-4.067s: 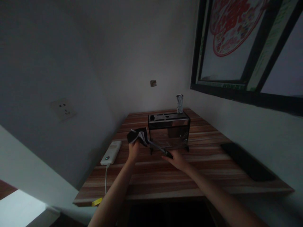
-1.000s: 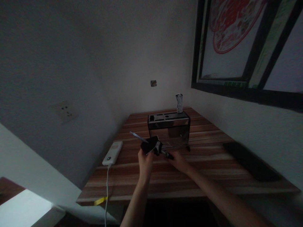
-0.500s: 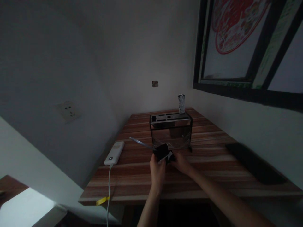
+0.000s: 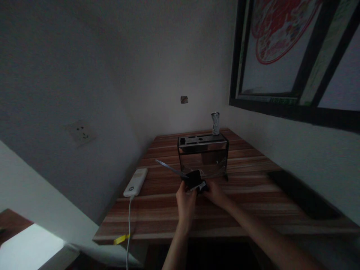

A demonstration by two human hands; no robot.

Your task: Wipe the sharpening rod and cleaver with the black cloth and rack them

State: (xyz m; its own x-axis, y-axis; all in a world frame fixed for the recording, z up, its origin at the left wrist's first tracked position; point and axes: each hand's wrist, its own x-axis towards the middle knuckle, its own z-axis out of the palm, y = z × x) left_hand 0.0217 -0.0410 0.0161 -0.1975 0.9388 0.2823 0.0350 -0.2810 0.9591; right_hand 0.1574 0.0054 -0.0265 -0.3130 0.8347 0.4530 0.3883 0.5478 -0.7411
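- Head view: just before the see-through box [image 4: 202, 151], I see the left grip [image 4: 185, 198] pinching a black cloth [image 4: 193, 179], seemingly to snug it about the thin rod [image 4: 170, 167], whose tip juts left of the box.
- I can't tell what the right grip [image 4: 215, 194], against the cloth, holds.
- Left of the box, a white power bank [image 4: 135, 182] lies, likely leaving room.

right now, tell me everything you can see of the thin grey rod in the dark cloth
The thin grey rod is straight, with a dull sheen that looks like metal. Its bare length slants from a tip at upper left down to the right, into the dark cloth that the left hand grips. Its other end is hidden around the cloth and right hand. It is over the striped table, near the lower left of the black-framed stand; whether it touches the table cannot be told.
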